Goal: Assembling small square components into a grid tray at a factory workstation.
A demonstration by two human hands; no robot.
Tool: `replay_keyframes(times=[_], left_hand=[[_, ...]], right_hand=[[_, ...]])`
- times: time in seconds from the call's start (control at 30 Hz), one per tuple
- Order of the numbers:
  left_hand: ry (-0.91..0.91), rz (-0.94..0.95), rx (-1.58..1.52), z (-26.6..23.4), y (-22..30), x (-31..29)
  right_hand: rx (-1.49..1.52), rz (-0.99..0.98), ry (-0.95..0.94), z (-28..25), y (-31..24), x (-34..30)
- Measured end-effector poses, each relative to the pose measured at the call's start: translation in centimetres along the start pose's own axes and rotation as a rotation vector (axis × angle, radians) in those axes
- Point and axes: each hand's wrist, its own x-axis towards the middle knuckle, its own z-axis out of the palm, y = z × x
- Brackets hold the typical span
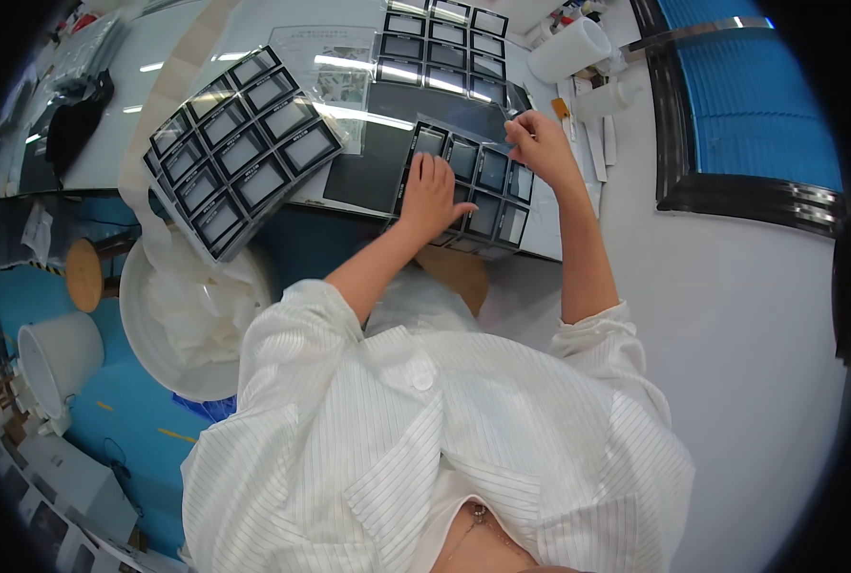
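At the table's near edge lies a clear sheet printed with black-framed panels [483, 218], its front part over the edge. My left hand [430, 199] rests flat on its left side, fingers stretched and thumb out to the right. Above the sheet's far right corner, my right hand [538, 148] is closed in a pinch; what sits between the fingertips is too small to make out. A dark mat [363, 181] lies under the sheet. Beyond it is a similar panel sheet [444, 53]. To the left, another panel sheet [244, 151] lies at an angle, overhanging the table edge.
Below the table's left part stands a white bin [148, 339] full of pale scraps, with a long pale strip [153, 181] hanging toward it. A round wooden stool [84, 275] is further left. White containers [570, 50] stand at the far right, near a blue-paned dark frame [731, 105].
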Motion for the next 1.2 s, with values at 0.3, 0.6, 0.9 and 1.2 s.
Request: replay_keyframes(times=[0.3, 0.6, 0.9, 1.2], left_hand=[[0.285, 0.116, -0.064, 2.0, -2.6, 1.3], [0.219, 0.401, 0.015, 1.0, -2.4, 2.4], [0.149, 0.544, 0.002, 1.1, -2.6, 3.0], [0.116, 0.536, 0.037, 1.0, -2.4, 3.1]], right_hand=[[0.011, 0.057, 0.166, -6.4, 0.9, 0.4], [0.103, 0.057, 0.069, -4.7, 2.7, -0.3], [0.125, 0.075, 0.331, -10.5, 3.2, -1.0], [0.289, -0.022, 0.362, -10.4, 3.8, -2.4]])
